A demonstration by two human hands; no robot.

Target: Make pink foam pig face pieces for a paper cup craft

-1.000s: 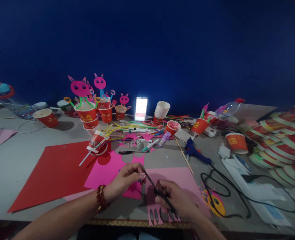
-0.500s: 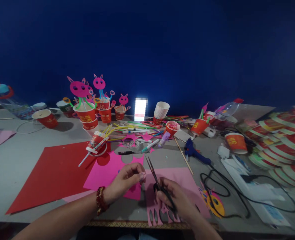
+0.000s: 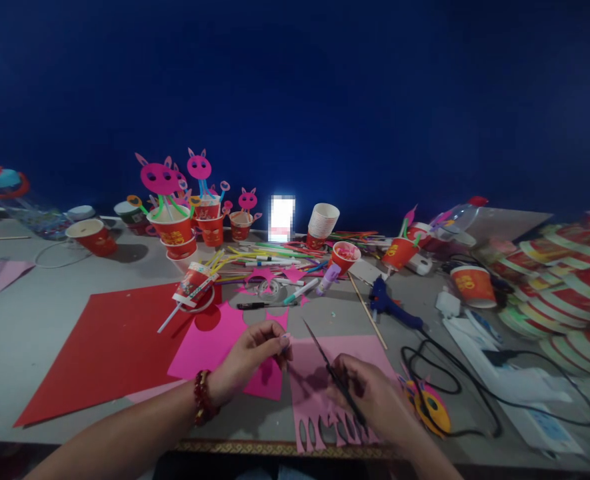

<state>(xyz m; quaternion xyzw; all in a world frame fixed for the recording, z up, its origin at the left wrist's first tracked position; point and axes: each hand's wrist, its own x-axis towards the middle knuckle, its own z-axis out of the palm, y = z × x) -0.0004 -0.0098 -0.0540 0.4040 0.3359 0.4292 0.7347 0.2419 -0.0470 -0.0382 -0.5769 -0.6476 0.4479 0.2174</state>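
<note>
My right hand (image 3: 362, 393) is closed around a pair of dark scissors (image 3: 325, 357), whose blades look together and point up and left. My left hand (image 3: 257, 357), with a red bead bracelet (image 3: 203, 398) on its wrist, is closed in a pinch. A small pale pink paper piece (image 3: 285, 341) shows at its fingertips, mostly hidden by them. Below the right hand lies a light pink paper sheet (image 3: 345, 347) with leaf-shaped cutouts along its near edge. A bright pink sheet (image 3: 205, 353) with round cutouts lies partly under my left hand.
Red card (image 3: 105, 347) lies at left. Behind are decorated red cups (image 3: 177, 233), loose coloured sticks (image 3: 255, 257), a black pen (image 3: 255, 306) and a lit phone screen (image 3: 281, 219). A blue glue gun (image 3: 392, 303), its black cable and a white power strip (image 3: 505, 380) are at right.
My right hand and the scissors have moved right and slightly away from my left hand, and the blades look more closed. My left hand stays nearly in place, still pinching.
</note>
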